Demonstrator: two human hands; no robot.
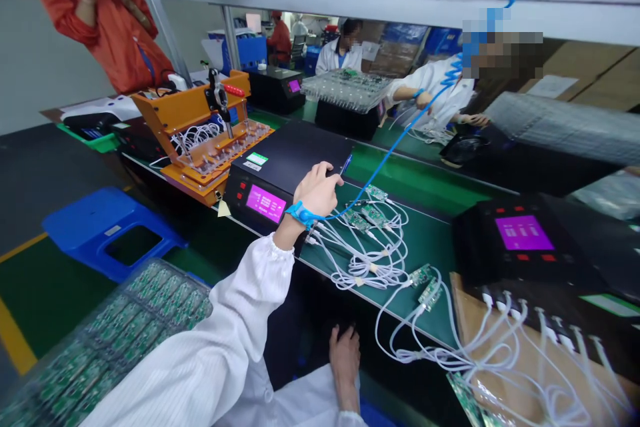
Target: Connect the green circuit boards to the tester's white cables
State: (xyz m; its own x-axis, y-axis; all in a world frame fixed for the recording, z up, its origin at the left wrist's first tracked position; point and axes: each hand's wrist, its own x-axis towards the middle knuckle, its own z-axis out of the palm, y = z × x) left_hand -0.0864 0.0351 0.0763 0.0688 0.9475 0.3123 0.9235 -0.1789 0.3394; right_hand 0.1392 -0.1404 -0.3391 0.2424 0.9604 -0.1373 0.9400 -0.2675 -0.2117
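My left hand (318, 188), in a white sleeve and a blue wrist strap (301, 214), reaches over the right end of a black test box (295, 150) with a lit magenta screen. Its fingers are bent together, and a blue pen (347, 163) sticks out at the fingertips; the grip itself is partly hidden. Low in the view, my right hand (345, 357) rests by my lap, fingers extended and holding nothing. Just right of my left hand, several green circuit boards (373, 215) lie on the green bench with coiled white cables (373, 267).
An orange clamp fixture (200, 140) stands to the left. A tray of boards (115, 340) and a blue stool (107, 227) are lower left. Another black box (525, 233) with plugged cables stands right. A blue coiled cord (400, 137) crosses the bench. Co-workers are opposite and at upper left.
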